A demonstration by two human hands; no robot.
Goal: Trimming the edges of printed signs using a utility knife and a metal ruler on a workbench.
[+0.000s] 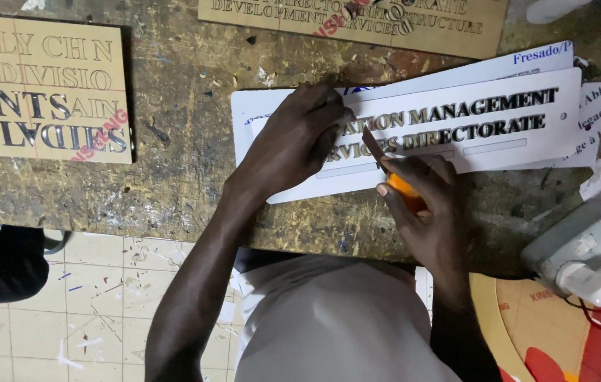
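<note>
Fingers: my left hand (293, 138) lies spread, tips pressed flat on the left end of the white sign (498, 145), pinning it, gripping nothing. Right hand (420, 201) is clenched round an orange knife (405, 191), the blade (372, 146) angled up and left, tip at the sign face near the lower row of raised dark letters (470, 131)

Sign sits on the scarred bench (180, 141), tilted a little, on top of white printed sheets (527, 60). It looks like thin, stiff plastic: light, smooth, likely to skid under the blade unless weighted. Letters look small and glued on; I judge them fragile, easy to chip or lift with a slip

Best hold: palm down on bare white face, well left of the blade, never on the letters. To lift, take it by the long edges

Around: tan board (45, 92) with cut letters at left, another tan board (357, 21) at top, white plug block (590, 262) at right, tiled floor (88, 311) below
</note>
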